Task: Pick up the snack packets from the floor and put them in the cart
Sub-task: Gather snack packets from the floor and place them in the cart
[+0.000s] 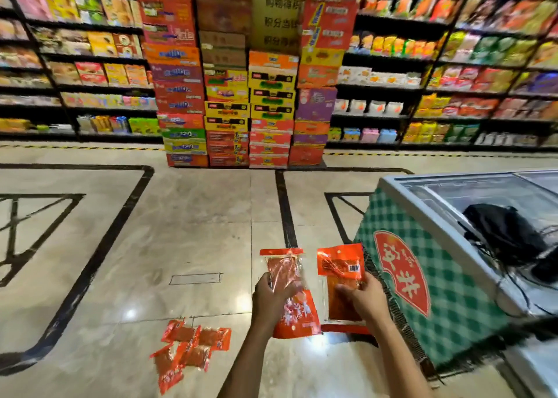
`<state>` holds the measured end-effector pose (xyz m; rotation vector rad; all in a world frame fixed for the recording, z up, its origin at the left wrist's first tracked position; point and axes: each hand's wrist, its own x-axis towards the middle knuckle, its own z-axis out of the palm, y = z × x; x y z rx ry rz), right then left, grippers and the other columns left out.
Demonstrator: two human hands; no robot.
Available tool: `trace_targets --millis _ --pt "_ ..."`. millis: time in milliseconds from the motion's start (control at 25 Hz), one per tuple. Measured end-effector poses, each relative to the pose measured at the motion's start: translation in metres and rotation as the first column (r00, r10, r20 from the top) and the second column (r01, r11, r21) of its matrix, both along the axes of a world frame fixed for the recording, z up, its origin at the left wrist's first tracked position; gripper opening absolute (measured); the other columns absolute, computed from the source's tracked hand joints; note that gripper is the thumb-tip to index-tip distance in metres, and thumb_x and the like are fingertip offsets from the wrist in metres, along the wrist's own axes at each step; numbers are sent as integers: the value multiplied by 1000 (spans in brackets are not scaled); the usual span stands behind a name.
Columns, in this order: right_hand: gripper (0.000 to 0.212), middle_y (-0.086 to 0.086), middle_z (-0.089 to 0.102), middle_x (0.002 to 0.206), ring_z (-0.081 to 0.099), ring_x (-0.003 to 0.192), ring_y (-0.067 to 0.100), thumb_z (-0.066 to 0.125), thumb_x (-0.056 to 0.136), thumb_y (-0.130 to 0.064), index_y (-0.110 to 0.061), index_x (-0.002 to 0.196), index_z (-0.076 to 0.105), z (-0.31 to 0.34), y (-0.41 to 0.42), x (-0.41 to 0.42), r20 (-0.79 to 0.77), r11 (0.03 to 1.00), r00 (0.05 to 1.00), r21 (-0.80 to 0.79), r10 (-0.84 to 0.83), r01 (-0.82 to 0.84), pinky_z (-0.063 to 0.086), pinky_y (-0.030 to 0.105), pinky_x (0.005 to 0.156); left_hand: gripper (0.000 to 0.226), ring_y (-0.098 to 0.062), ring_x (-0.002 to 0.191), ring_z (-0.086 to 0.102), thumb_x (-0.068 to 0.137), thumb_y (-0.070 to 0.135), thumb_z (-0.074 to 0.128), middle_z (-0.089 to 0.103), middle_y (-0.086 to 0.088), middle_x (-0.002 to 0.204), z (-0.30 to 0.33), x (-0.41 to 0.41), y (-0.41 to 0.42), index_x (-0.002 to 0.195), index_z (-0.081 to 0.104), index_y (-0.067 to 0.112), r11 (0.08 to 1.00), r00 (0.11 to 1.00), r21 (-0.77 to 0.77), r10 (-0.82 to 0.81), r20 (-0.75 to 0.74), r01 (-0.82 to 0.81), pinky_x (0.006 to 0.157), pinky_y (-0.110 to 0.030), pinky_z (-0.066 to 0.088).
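On the shop floor, a heap of small orange snack packets lies near its front edge, left of our arms. Our left hand curls its fingers round one large orange packet, held upright above the floor. Just beside it, our right hand grips a second orange packet, barcode side up. At right stands a chest freezer draped in green checked cloth.
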<state>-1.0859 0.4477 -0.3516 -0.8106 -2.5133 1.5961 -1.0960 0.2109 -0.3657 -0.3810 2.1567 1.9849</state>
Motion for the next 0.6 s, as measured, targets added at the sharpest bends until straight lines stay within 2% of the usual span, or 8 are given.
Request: trace_targets --millis 80,200,280,360,480,600 --pt "41 -3 76 80 71 71 18 91 63 -34 -20 96 70 7 7 50 -18 995 996 -24 -92 92 59 39 73 68 -12 89 75 56 58 87 76 8 103 12 34 11 112 64 28 995 995 18 -95 -26 96 84 -43 62" --pt "52 -4 78 85 74 79 18 88 53 -45 -21 95 72 15 24 131 -63 974 972 -52 -225 222 61 44 79 58 -10 85 76 66 48 89 77 8 102 35 89 23 115 65 26 969 966 7 -248 -74 249 83 -40 63" --pt "47 -3 79 86 75 82 19 90 56 -40 -20 94 73 21 36 189 -82 948 946 -73 -314 309 60 46 82 58 -11 82 77 67 46 87 78 6 100 49 128 30 117 65 26 936 932 3 -351 -90 352 82 -41 63" --pt "53 -2 80 87 76 83 21 92 52 -42 -22 97 74 24 46 242 -95 918 918 -143 -385 370 60 50 84 59 -13 81 77 65 46 86 78 5 98 58 163 35 115 64 25 902 898 -17 -432 -86 432 82 -44 63" --pt "57 -1 80 89 77 85 24 93 47 -43 -30 99 73 26 59 339 -128 850 856 -257 -501 460 59 54 86 47 -15 79 78 72 37 87 79 3 96 69 227 49 111 64 25 839 836 -50 -544 -77 542 82 -45 63" --pt "53 1 80 87 77 85 26 91 48 -39 -28 97 74 42 57 450 -153 777 770 -260 -620 574 60 53 86 40 -21 78 78 76 31 86 79 -2 92 77 302 67 109 66 23 779 777 -33 -626 -66 626 79 -48 63"
